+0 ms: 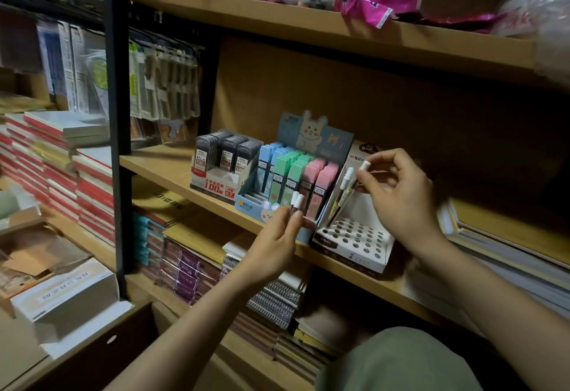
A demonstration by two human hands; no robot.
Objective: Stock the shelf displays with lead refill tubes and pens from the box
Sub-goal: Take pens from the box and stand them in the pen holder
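pen stocking is in hand, i judge: the right hand (401, 196) has its grip pinched on the white cap of a pen (348, 193) whose tip sits in the white holed display (354, 242) on the shelf (160, 168). the left hand (274, 245) grips two more pens (296, 202) beside it. next, seat this pen upright, then take one from the left.

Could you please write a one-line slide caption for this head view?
Right hand slots a pencil into the perforated display; left hand holds two more.
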